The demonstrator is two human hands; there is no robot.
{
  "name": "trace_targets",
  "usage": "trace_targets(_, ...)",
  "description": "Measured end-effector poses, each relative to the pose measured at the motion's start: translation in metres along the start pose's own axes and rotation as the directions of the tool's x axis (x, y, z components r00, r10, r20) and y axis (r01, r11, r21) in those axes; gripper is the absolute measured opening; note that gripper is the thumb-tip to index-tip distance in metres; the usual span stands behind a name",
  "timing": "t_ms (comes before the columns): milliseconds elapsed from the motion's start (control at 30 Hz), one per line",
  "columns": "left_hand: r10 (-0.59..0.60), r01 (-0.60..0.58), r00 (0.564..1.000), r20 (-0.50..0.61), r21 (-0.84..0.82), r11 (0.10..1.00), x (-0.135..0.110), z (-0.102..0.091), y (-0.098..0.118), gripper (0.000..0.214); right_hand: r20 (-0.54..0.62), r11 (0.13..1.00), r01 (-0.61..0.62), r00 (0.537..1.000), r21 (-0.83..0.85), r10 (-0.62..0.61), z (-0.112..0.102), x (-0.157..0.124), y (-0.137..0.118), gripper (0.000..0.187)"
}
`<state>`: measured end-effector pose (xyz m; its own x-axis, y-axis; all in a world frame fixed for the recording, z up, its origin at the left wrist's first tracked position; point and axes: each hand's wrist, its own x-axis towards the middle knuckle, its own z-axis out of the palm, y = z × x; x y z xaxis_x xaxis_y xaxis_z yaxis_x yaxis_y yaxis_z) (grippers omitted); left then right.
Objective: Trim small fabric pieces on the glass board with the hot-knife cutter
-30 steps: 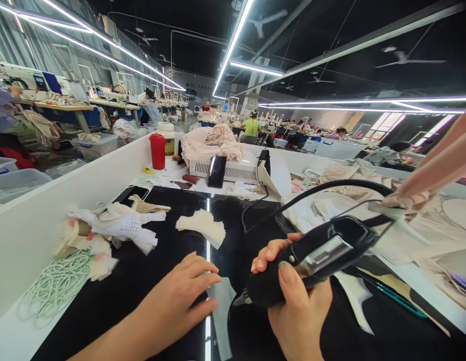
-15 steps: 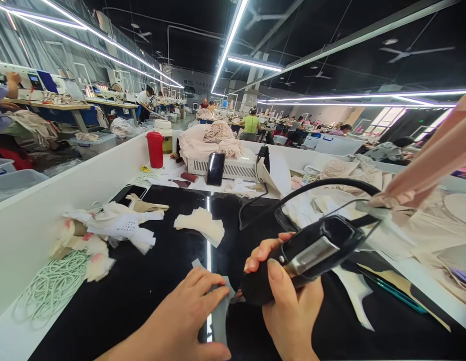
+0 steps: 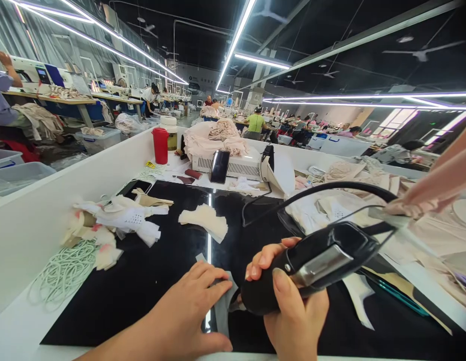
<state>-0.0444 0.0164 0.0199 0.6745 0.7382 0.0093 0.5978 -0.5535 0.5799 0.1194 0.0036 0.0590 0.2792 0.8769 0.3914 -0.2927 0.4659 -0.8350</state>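
Note:
My left hand (image 3: 197,306) lies flat with the thumb spread, its fingertips pressing a narrow grey fabric strip (image 3: 222,308) onto the black mat (image 3: 143,296). My right hand (image 3: 293,306) is wrapped around a black corded hand tool (image 3: 323,263) with a silver strip along its body. Its small metal tip (image 3: 236,301), iron-like in look, is at the right edge of the grey strip; whether they touch I cannot tell. Ahead of my hands, a fanned stack of cream fabric pieces (image 3: 205,221) rests on the mat.
Left are white cut pieces (image 3: 131,215) and a green cord heap (image 3: 69,268). A red cup (image 3: 160,145), a propped phone (image 3: 220,166) and a white vented box (image 3: 242,166) stand behind. Pink-wrapped cable (image 3: 424,195) hangs at right above fabric piles. Co-workers sit beyond.
The camera view has shifted slightly. The tool has moved a little to the right and its metal tip now shows beside the strip. My left hand still presses the strip.

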Motion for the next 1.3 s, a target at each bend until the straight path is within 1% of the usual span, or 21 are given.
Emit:
trace_targets(200,0.02,-0.02,1.0,-0.005,0.03,0.999,0.001,0.0,-0.001,0.081,0.071,0.998,0.053,0.996,0.027,-0.055,-0.009,-0.003,-0.005,0.03)
trace_targets(400,0.023,-0.022,1.0,-0.005,0.018,1.0,0.001,-0.001,-0.001,0.082,0.0,0.999,-0.015,1.0,0.036,0.015,-0.005,-0.016,-0.01,0.036)
trace_targets(533,0.033,-0.032,0.999,-0.022,0.017,0.999,0.001,-0.001,-0.001,0.083,-0.007,0.999,-0.043,0.999,0.023,0.043,-0.002,-0.02,-0.012,0.036)
trace_targets(667,0.066,-0.066,0.996,-0.062,0.004,0.998,-0.001,0.003,-0.006,0.083,-0.004,0.999,-0.048,0.999,-0.001,0.048,-0.005,-0.018,-0.011,0.037)
trace_targets(733,0.087,-0.091,0.99,-0.109,-0.03,0.995,-0.002,0.005,-0.01,0.078,0.017,1.0,-0.013,1.0,-0.01,0.013,-0.01,-0.014,-0.01,0.034)
trace_targets(767,0.094,-0.101,0.986,-0.137,-0.044,0.994,-0.003,0.006,-0.012,0.072,0.03,1.0,0.007,1.0,-0.017,-0.006,-0.013,-0.012,-0.01,0.033)
trace_targets(833,0.105,-0.113,0.978,-0.18,-0.039,0.993,-0.004,0.007,-0.016,0.053,0.044,0.999,0.038,0.998,-0.037,-0.037,-0.021,-0.005,-0.01,0.031)
trace_targets(900,0.121,-0.123,0.974,-0.192,0.002,0.992,-0.004,0.006,-0.018,0.033,0.008,0.997,0.049,0.999,-0.067,-0.048,-0.028,0.003,-0.011,0.03)
trace_targets(967,0.14,-0.137,0.974,-0.177,0.029,0.99,-0.004,0.004,-0.017,0.022,-0.068,0.992,0.054,0.996,-0.113,-0.062,-0.034,0.012,-0.012,0.031)
trace_targets(1067,0.17,-0.171,0.975,-0.143,0.005,0.985,-0.006,0.003,-0.01,0.018,-0.189,0.975,0.083,0.974,-0.205,-0.123,-0.038,0.024,-0.014,0.034)
trace_targets(1133,0.197,-0.204,0.971,-0.137,-0.04,0.978,-0.007,0.004,-0.007,0.016,-0.235,0.969,0.096,0.96,-0.228,-0.15,-0.035,0.028,-0.015,0.035)
trace_targets(1233,0.219,-0.236,0.961,-0.166,-0.091,0.967,-0.008,0.007,-0.005,0.017,-0.237,0.982,0.09,0.963,-0.164,-0.128,-0.027,0.025,-0.017,0.035)
trace_targets(1300,0.227,-0.247,0.955,-0.193,-0.089,0.965,-0.008,0.008,-0.006,0.019,-0.187,0.988,0.091,0.976,-0.121,-0.113,-0.021,0.02,-0.016,0.034)
